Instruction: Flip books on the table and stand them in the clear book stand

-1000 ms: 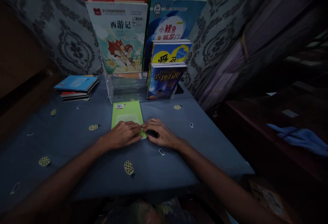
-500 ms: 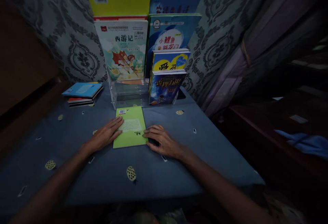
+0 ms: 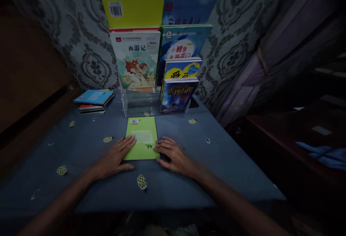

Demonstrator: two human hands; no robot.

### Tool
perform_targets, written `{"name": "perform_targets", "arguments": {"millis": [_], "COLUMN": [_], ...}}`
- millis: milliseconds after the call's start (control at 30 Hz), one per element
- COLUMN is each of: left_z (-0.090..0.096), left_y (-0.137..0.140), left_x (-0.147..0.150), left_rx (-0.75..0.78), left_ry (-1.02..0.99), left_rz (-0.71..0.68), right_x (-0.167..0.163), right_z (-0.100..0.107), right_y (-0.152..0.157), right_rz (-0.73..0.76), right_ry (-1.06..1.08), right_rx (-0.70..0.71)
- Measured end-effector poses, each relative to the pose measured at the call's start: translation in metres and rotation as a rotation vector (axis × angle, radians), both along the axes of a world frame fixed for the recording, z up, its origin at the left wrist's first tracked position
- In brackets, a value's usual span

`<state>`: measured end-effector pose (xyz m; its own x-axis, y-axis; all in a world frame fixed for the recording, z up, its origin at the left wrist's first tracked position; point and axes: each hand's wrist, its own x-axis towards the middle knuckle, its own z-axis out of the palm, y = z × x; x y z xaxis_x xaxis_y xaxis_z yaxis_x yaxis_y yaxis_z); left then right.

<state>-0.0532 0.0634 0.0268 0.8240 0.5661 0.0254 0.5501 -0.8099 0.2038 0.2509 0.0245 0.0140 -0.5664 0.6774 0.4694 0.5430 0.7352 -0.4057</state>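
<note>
A green book (image 3: 143, 128) lies flat on the blue tablecloth, with a barcode at its far left corner. My left hand (image 3: 117, 156) rests on the book's left side, fingers stretched over the cover. Its thumb is spread out on the cloth below the near edge. At the right edge, my right hand (image 3: 174, 155) touches the book with loosely bent fingertips. The thumb of that hand stays apart from the fingers, near the closest right corner.
Behind the book stands a clear acrylic rack (image 3: 140, 102) with upright books, including a white-topped one (image 3: 139, 61) and a dark blue one (image 3: 178, 97). A small stack of books (image 3: 94, 97) lies at left. Patterned curtain (image 3: 94, 56) hangs behind the table (image 3: 221, 178).
My left hand has shifted toward the near end of the book, and its thumb has moved off the cover. My right hand remains at the right edge. The view has tilted up slightly.
</note>
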Motion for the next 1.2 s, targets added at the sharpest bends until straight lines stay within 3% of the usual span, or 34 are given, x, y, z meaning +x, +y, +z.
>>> {"name": "perform_targets", "arguments": {"millis": [367, 600, 900, 1033, 1200], "left_z": [0.002, 0.0, -0.008, -0.008, 0.01], "left_y": [-0.057, -0.092, -0.083, -0.081, -0.081], "left_x": [-0.001, -0.004, 0.007, 0.014, 0.012], "left_rx": [-0.111, -0.152, -0.077, -0.177, -0.289], "left_ry": [-0.018, -0.02, -0.221, -0.31, -0.524], "left_rz": [-0.05, -0.033, 0.123, 0.135, 0.194], "right_x": [0.004, 0.006, 0.012, 0.009, 0.014], "right_z": [0.017, 0.007, 0.02, 0.017, 0.004], "right_y": [-0.076, -0.112, -0.101, -0.091, -0.089], "right_rz": [0.015, -0.005, -0.124, -0.064, -0.108], "right_ry": [-0.121, -0.192, -0.161, -0.18, -0.155], "right_rx": [-0.188, -0.236, -0.305, -0.335, -0.423]}}
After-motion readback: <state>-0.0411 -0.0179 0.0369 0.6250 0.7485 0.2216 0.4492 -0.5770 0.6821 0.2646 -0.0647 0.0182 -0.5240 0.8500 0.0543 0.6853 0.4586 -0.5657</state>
